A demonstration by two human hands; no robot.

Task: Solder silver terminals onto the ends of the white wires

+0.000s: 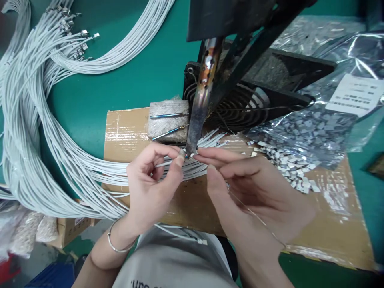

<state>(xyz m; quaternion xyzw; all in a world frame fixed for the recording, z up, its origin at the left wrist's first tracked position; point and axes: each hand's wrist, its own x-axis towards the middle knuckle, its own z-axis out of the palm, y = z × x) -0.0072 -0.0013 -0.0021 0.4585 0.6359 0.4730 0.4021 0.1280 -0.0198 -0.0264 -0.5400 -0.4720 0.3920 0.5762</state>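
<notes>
Far edge of cardboard (192, 206) crowded by fan (237, 110) and metal tube (201, 106); white cable (163, 163) pinched by left hand (154, 182) beside tube's tip; right hand (255, 194): grip cannot be told.

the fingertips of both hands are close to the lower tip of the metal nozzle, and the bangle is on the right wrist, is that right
The wrist is wrong: the head view shows the bangle on the left wrist. The fingertips of the left hand and right hand are close to the metal nozzle's lower tip.
</notes>
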